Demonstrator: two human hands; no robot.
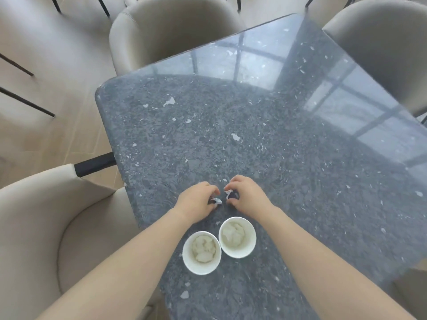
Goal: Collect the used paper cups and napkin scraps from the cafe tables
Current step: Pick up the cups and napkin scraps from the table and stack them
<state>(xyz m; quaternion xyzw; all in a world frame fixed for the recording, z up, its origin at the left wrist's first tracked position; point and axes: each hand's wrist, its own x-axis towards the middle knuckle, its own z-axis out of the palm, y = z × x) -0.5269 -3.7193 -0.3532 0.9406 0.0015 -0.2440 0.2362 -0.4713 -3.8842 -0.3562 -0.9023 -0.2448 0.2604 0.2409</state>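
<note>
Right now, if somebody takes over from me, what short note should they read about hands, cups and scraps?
Left hand pinches a small napkin scrap on the speckled dark table; right hand pinches a second scrap beside it.
Left paper cup and right paper cup stand nearer the person, each holding crumpled napkin.
Done: napkin wads in cups.
Left: lift both scraps, drop them in, carry cups away.

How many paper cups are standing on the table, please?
2, side by side on the table: the left cup nearer the camera, the right cup slightly farther. None seems hidden.
</note>
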